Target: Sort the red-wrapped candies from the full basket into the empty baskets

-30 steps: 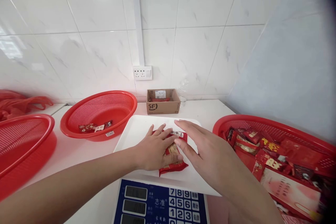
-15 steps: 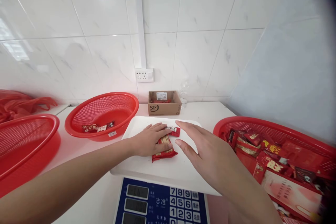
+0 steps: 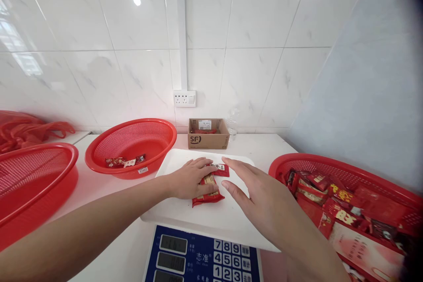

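My left hand [image 3: 190, 179] lies over a red snack packet [image 3: 208, 198] on the white tray [image 3: 172, 211] of a scale. Its fingers are stretched out and the thumb rests across the packet, partly covering it. The fingertips reach a smaller red packet with a white label [image 3: 222, 170], just beyond. To the right, my right hand [image 3: 261, 198] hovers above the tray, thumb and fingers apart, with nothing in it. Its fingertips are close to the small packet; I cannot tell whether they touch it. The scale's blue keypad panel [image 3: 200, 269] is below the tray.
At right stands a red basket [image 3: 280, 163] full of red packets. Another red basket [image 3: 158, 141], at left, contains a few small packets. A third red basket [image 3: 66, 158] is at the left edge, near red bags [image 3: 26, 130]. Behind the tray sits a cardboard box [image 3: 211, 142].
The camera view has shifted slightly, so the scene sits a little lower and more to the right. Both hands keep nearly the same pose over the tray.
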{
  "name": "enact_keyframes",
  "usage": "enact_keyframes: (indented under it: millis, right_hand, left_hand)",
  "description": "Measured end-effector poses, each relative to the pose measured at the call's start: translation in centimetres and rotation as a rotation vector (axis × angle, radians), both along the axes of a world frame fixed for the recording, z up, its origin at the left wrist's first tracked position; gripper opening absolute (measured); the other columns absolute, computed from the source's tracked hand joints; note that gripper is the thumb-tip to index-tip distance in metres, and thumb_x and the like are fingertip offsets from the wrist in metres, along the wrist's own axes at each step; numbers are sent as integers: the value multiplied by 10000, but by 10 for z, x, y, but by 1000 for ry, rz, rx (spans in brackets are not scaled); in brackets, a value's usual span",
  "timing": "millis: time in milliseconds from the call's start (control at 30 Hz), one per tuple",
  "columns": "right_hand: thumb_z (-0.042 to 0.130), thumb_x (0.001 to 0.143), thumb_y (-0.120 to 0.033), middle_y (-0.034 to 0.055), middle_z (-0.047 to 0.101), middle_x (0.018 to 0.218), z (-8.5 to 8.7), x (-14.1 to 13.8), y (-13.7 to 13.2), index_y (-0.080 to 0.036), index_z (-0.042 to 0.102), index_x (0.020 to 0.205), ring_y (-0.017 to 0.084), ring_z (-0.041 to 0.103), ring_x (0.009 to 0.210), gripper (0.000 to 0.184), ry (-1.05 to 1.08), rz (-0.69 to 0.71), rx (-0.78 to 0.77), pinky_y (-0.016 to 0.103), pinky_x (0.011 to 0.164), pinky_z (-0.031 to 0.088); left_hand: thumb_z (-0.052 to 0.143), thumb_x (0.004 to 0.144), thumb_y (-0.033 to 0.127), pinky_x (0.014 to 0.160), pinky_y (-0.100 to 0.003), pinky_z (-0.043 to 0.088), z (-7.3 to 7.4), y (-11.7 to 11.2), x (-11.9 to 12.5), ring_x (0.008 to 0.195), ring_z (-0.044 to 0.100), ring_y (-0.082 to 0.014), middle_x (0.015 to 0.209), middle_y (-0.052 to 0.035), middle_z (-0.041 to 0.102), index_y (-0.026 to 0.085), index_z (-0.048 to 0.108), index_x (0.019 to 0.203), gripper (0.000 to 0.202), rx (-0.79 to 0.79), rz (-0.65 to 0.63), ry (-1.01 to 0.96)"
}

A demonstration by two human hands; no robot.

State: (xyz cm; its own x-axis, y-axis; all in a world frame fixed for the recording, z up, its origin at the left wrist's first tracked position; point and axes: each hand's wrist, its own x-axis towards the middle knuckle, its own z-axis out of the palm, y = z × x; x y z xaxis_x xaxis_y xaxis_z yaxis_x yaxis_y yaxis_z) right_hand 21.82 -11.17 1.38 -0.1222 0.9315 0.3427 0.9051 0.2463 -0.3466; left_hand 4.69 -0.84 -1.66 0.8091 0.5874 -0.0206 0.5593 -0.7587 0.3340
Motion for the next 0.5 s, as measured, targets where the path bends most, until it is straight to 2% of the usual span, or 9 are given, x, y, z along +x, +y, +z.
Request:
enact_keyframes:
  millis: [367,500]
  right_hand:
    - [374,910,-355,57,546,1256,1,-1,-2,-264,436,1315,231,546,1096,419,-7,29,-11,368,802,513]
    - [361,914,-386,56,552,1250,-1,-1,-3,-260,475,1281,231,550,1094,404,-17,58,5,373,805,518]
  left_hand:
    - [334,867,584,1072,-464,223,-5,2,-2,1327,263,-281,1437,-83,349,238,344,1372,612,37,-33,-41]
    - [287,882,584,1076,-441,231,-5,-1,-5,1343,232,-265,1429,-79,364,223,378,1348,597,103,5,-53]
